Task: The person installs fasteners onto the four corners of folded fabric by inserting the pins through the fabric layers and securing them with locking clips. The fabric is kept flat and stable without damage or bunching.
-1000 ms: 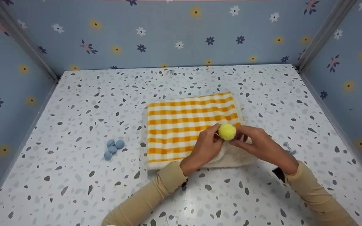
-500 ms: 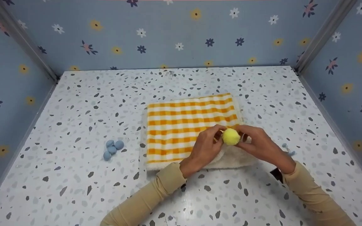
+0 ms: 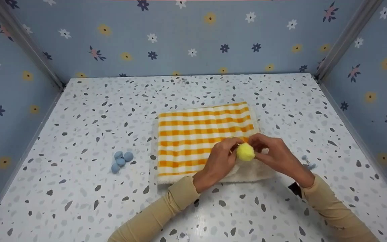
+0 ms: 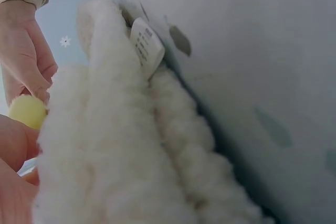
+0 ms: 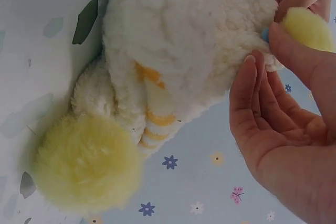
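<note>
A folded blanket (image 3: 203,137), orange-and-white check on one side and cream fleece on the other, lies mid-table. At its near right corner a yellow pompom (image 3: 246,152) sits between both hands. My left hand (image 3: 220,160) pinches the blanket edge just left of the pompom. From the other side my right hand (image 3: 278,158) pinches the same corner between thumb and fingers. In the right wrist view a small blue cap (image 5: 265,34) shows at the right thumb's tip, against the fleece. Another yellow pompom (image 5: 89,163) hangs by the lower fleece fold.
Several round blue caps (image 3: 120,162) lie grouped left of the blanket. Small blue pieces with thin stems (image 3: 309,164) lie to the right, beyond the right wrist. A white label (image 4: 147,46) sticks out of the fleece. Flower-patterned walls (image 3: 180,37) enclose the speckled table (image 3: 79,134).
The pompom has shifted down slightly, towards the person. The right fingers have moved to just above and beside it, while the left hand stays at the same corner.
</note>
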The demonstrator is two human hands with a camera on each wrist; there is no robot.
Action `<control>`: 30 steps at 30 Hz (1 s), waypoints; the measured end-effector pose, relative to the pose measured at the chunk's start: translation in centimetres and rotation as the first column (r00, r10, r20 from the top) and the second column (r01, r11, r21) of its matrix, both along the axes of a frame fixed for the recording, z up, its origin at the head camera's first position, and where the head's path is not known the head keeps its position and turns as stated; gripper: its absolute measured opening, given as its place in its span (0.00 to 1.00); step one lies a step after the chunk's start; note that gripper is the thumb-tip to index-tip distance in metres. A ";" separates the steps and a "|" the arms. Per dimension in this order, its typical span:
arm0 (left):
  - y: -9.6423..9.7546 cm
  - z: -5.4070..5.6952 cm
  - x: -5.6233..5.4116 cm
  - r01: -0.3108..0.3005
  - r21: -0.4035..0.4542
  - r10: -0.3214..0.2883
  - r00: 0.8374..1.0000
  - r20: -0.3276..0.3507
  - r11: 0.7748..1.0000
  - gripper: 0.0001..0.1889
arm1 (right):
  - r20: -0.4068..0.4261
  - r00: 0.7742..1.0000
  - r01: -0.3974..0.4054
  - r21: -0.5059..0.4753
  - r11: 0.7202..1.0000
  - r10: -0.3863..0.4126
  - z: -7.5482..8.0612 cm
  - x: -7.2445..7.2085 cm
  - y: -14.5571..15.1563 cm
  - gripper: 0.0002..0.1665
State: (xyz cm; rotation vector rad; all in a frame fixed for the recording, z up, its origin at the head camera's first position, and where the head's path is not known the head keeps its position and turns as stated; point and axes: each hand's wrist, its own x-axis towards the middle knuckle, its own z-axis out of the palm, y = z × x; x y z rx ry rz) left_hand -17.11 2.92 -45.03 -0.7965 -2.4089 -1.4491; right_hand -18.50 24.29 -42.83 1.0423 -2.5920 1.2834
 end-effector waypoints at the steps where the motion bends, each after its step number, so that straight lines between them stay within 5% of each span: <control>1: 0.0 0.0 0.0 0.004 0.003 -0.004 1.000 -0.013 1.000 0.09 | -0.006 1.000 0.000 0.005 1.000 0.000 0.0 0.0 0.0 0.14; 9: 0.1 0.0 0.3 0.048 0.003 -0.048 0.997 -0.068 0.999 0.09 | -0.050 0.999 0.013 0.057 0.998 -0.010 -0.2 0.1 0.0 0.12; 19: -0.1 0.3 0.4 0.069 -0.056 -0.072 0.996 -0.056 0.996 0.10 | -0.074 0.997 0.024 0.054 0.998 -0.020 -0.3 0.2 0.0 0.15; 24: -0.4 0.9 0.7 0.028 -0.188 -0.047 0.995 -0.093 0.982 0.12 | -0.167 0.986 0.014 0.068 0.998 -0.002 -0.5 0.0 0.1 0.18; 30: -1.4 1.2 1.0 -0.106 -0.271 0.053 0.979 -0.199 0.957 0.08 | -0.213 0.977 0.008 0.099 0.995 0.013 -0.6 -0.2 0.0 0.18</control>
